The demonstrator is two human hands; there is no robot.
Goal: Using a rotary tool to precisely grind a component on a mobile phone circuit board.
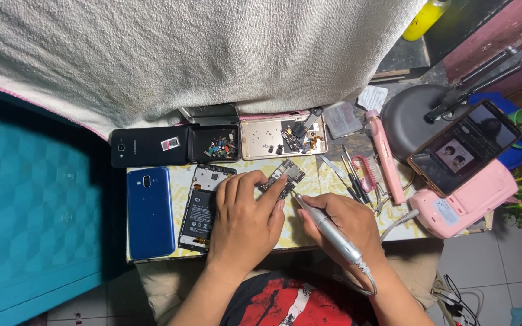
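My left hand (pixel 244 218) presses its fingertips on a small dark circuit board (pixel 283 177) lying on the patterned work mat (pixel 309 181). My right hand (pixel 342 220) grips a silver pen-shaped rotary tool (pixel 327 228) with a cord. Its tip touches the board's lower right edge. An opened phone body with a black battery (pixel 203 206) lies just left of my left hand.
A blue phone (pixel 150 211) and a black phone (pixel 149 146) lie at the left. Behind the mat sit a black parts tray (pixel 214 143) and a gold phone shell (pixel 282 136). Screwdrivers (pixel 351 175), a pink device (pixel 463 202) propping a lit phone (pixel 465 148), and a white towel (pixel 212 54) surround the mat.
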